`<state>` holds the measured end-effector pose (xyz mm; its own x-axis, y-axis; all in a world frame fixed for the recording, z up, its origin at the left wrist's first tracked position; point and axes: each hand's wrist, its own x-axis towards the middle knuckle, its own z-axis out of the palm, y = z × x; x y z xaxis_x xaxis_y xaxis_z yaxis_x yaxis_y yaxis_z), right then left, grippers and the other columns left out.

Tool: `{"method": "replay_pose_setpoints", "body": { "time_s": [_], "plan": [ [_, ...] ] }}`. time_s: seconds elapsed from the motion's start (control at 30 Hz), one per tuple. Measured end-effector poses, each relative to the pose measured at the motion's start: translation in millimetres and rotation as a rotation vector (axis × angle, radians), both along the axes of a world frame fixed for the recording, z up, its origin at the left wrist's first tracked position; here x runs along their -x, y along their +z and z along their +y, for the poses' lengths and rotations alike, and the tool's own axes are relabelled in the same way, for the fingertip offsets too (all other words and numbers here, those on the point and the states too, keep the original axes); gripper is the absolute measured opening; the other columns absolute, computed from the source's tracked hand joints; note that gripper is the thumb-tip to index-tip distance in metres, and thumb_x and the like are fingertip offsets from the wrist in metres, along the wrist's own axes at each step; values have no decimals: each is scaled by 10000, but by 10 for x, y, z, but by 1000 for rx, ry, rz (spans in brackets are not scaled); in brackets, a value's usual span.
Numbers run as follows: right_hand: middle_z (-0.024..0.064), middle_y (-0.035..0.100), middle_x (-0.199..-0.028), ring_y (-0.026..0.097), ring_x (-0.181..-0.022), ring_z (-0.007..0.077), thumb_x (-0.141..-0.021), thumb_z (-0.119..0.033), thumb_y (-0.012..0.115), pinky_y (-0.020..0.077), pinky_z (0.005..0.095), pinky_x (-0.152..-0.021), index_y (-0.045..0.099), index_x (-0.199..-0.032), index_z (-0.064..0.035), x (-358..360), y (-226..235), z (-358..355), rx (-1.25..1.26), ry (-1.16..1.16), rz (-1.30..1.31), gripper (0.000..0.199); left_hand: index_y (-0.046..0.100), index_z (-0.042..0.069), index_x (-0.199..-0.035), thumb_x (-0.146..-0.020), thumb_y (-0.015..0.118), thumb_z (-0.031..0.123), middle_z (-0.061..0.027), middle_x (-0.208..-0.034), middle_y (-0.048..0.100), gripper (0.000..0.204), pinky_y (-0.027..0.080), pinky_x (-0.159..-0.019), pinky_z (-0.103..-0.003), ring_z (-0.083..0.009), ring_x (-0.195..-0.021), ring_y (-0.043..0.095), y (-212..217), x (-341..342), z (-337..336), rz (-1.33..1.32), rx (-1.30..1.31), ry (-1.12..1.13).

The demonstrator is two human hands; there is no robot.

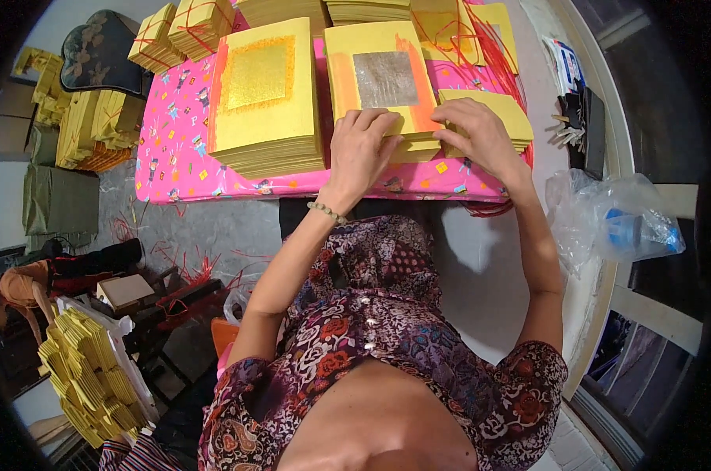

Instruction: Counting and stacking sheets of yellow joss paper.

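Floral dress: dark, multicoloured print, buttoned front; nearest to the camera.

Bead bracelet: one, pale beads, on the left wrist.

Left hand: over the near left corner of the silver-patched stack; fingers bent and close together, thumb set a little apart. Whether it pinches any sheets cannot be told.

Right hand: at the near right corner of the same stack; fingers curled, thumb apart from them by a narrow gap; firm grip not confirmed.

Silver-patched stack: yellow sheets, silver square on top, orange bands at the sides; lies flat on the worktop, between the two hands. Layers uneven at the near right.

Step in hand, as judged: handling or evening the near edge of this stack. Next move calls for light, matched pressure at both corners, so that sheets neither slip nor crease.

Gold-patched stack: thick, yellow, just left of the silver-patched one; untouched.

Low yellow stack: right of the silver-patched stack, partly behind the right hand.

Worktop cover: pink, printed with small figures.

Red strings: loose tangle, far right of the worktop.

Tied bundles: yellow, bound in red, far left corner.
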<state>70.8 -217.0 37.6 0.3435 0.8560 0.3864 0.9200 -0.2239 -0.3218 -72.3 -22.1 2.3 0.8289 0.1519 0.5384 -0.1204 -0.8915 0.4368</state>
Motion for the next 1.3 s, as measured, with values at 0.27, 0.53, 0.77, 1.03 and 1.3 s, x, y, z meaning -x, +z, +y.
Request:
{"method": "replay_pose_setpoints", "body": {
  "time_s": [0.27,0.53,0.77,1.03,1.3],
  "plan": [
    [121,707,-992,652,-985,294,-889,-170,679,519,374,-870,703,-997,-5,-41,29,20,86,-27,135,199,769,88,-917,-829,740,187,-50,-923,700,136,480,-795,-360,-241,-858,603,-5,-23,72,-22,101,-26],
    [129,687,-944,651,-931,290,-919,-152,640,516,367,-836,689,-978,11,-33,102,52,80,-27,166,180,785,80,-874,-823,730,182,-55,-916,705,127,485,-811,-364,-245,-860,607,42,-59,74,38,201,-8],
    [126,659,-881,639,-874,309,-927,-210,619,509,402,-783,680,-924,4,-35,63,58,22,-28,217,222,790,89,-861,-806,724,181,-57,-905,706,125,485,-812,-368,-245,-859,611,39,-66,51,20,206,5],
    [128,659,-894,638,-872,310,-927,-206,620,508,400,-785,678,-929,2,-41,47,58,13,-30,240,216,776,84,-822,-812,723,178,-57,-851,704,109,486,-763,-373,-248,-803,614,28,-85,46,-30,206,11],
    [154,648,-1145,613,-1090,344,-859,-241,716,486,424,-952,621,-1175,-35,60,128,125,-8,-29,-61,389,728,85,-862,-874,693,182,-69,-777,668,104,483,-674,-383,-269,-713,607,44,-106,101,-41,21,24]
  ]
}}
